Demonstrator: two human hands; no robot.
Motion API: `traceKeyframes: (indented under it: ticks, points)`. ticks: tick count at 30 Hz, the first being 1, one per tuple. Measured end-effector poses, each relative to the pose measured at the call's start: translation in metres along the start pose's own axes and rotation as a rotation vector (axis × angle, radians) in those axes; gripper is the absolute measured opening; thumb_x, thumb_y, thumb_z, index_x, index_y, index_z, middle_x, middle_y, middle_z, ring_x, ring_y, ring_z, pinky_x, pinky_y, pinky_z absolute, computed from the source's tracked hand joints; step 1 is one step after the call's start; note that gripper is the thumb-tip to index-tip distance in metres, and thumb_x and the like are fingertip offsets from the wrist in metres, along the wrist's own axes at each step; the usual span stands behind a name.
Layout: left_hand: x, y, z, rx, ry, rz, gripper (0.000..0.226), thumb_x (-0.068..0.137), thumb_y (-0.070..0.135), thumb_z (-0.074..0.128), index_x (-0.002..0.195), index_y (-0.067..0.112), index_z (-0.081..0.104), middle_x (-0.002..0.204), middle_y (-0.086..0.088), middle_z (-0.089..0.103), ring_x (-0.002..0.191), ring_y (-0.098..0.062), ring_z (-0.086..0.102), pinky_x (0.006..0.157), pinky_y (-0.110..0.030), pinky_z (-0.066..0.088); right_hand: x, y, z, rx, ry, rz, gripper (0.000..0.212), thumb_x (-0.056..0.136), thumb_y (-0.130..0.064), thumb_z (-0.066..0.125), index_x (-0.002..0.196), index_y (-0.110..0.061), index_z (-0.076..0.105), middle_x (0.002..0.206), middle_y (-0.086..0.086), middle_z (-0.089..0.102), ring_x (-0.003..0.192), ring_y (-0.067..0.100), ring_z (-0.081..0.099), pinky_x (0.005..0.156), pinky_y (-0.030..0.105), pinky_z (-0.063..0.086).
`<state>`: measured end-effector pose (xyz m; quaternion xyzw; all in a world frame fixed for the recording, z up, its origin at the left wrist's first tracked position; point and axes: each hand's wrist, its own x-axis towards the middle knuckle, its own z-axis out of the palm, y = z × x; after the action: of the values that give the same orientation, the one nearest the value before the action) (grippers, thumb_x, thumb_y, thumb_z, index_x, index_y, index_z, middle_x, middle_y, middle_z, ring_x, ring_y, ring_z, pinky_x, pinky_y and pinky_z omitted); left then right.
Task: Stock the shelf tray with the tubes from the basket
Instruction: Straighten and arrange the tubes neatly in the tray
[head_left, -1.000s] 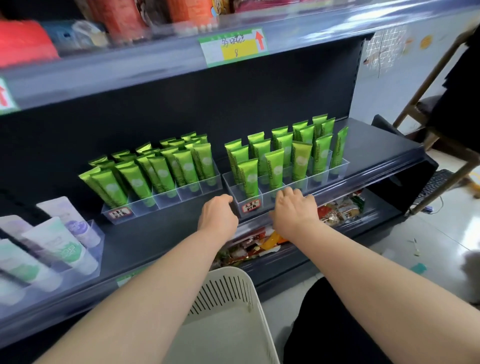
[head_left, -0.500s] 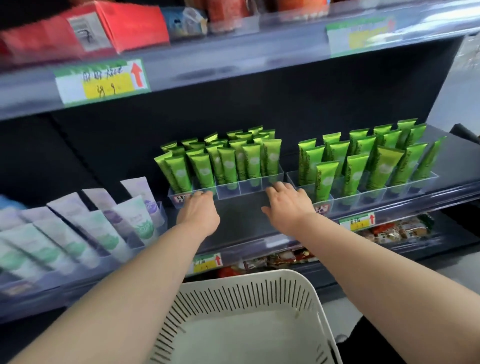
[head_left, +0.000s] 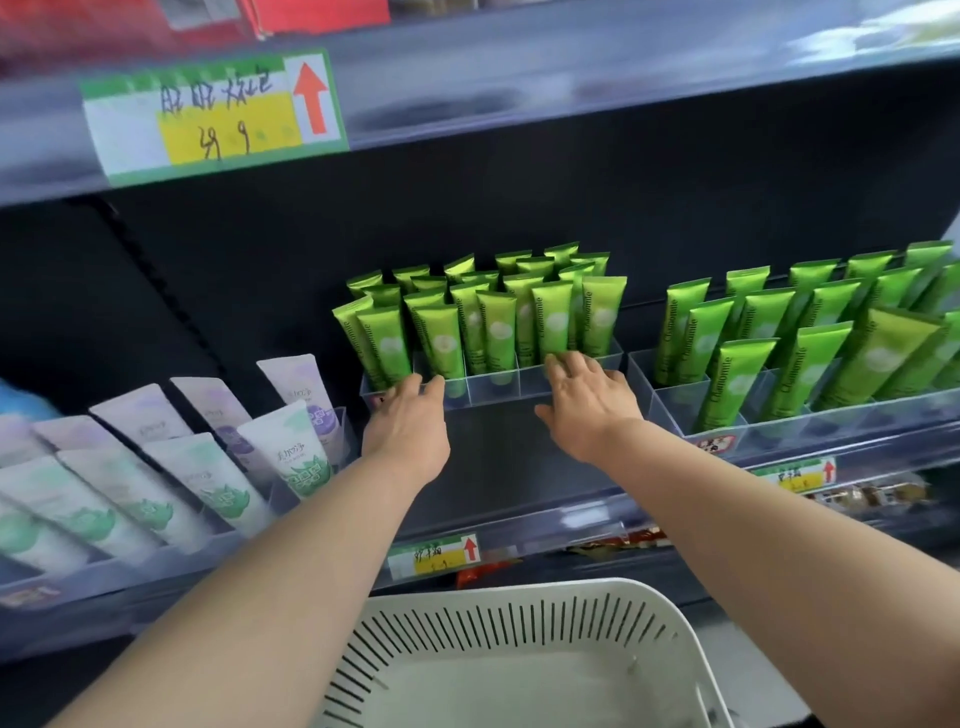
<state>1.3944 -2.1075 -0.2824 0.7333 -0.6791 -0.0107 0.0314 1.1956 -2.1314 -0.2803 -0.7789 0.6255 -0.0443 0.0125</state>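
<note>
A clear shelf tray (head_left: 493, 391) holds several upright green tubes (head_left: 497, 332) in rows at the middle of the dark shelf. My left hand (head_left: 408, 423) reaches to the tray's front left corner, fingertips on its front wall. My right hand (head_left: 592, 410) lies with spread, straight fingers on the front wall's right part, touching the base of a tube. Neither hand holds a tube. The white slotted basket (head_left: 519, 597) sits below my arms, and no tubes show in the part I see.
A second clear tray (head_left: 779, 422) of green tubes stands to the right. White and lilac tubes (head_left: 291, 452) lean in a tray at the left. Bare shelf (head_left: 493, 462) lies in front of the middle tray. A price label (head_left: 208, 114) hangs on the shelf above.
Both hands moved left from the front of the right tray to the middle tray and reached further in, onto its front wall. The view turned left with them.
</note>
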Motion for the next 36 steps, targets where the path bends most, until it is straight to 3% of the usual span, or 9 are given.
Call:
traceKeyframes:
  ticks: [8, 18, 26, 36]
  points:
    - [0.003, 0.003, -0.005, 0.057, -0.004, -0.004, 0.055, 0.091, 0.009, 0.054, 0.141, 0.019, 0.034, 0.136, -0.006, 0.04, 0.122, -0.029, 0.045, 0.086, -0.041, 0.048, 0.001, -0.004, -0.004, 0.009, -0.018, 0.016, 0.041, 0.097, -0.039, 0.044, 0.129, -0.014, 0.042, 0.127, 0.006, 0.041, 0.124, 0.027, 0.039, 0.094, 0.041, 0.036]
    - [-0.026, 0.004, -0.012, 0.064, -0.033, 0.005, 0.052, 0.092, 0.01, 0.054, 0.14, 0.019, 0.036, 0.132, -0.006, 0.042, 0.118, -0.029, 0.047, 0.084, -0.04, 0.047, -0.026, -0.005, -0.008, 0.023, -0.032, 0.006, 0.043, 0.096, -0.042, 0.045, 0.129, -0.014, 0.042, 0.127, 0.006, 0.041, 0.123, 0.027, 0.04, 0.093, 0.042, 0.038]
    - [-0.063, 0.008, -0.022, 0.053, -0.057, 0.033, 0.052, 0.095, 0.041, 0.052, 0.14, 0.018, 0.037, 0.135, -0.005, 0.042, 0.122, -0.027, 0.044, 0.09, -0.039, 0.045, -0.059, -0.005, -0.012, 0.034, -0.043, -0.015, 0.047, 0.096, -0.047, 0.041, 0.131, -0.015, 0.043, 0.128, 0.006, 0.042, 0.123, 0.027, 0.039, 0.092, 0.043, 0.037]
    - [-0.102, 0.012, -0.028, 0.095, -0.084, 0.036, 0.047, 0.095, 0.039, 0.052, 0.136, 0.018, 0.041, 0.128, -0.005, 0.046, 0.117, -0.026, 0.049, 0.081, -0.037, 0.044, -0.099, -0.008, -0.016, 0.045, -0.053, -0.022, 0.045, 0.096, -0.046, 0.042, 0.128, -0.014, 0.044, 0.125, 0.006, 0.043, 0.12, 0.027, 0.041, 0.09, 0.043, 0.04]
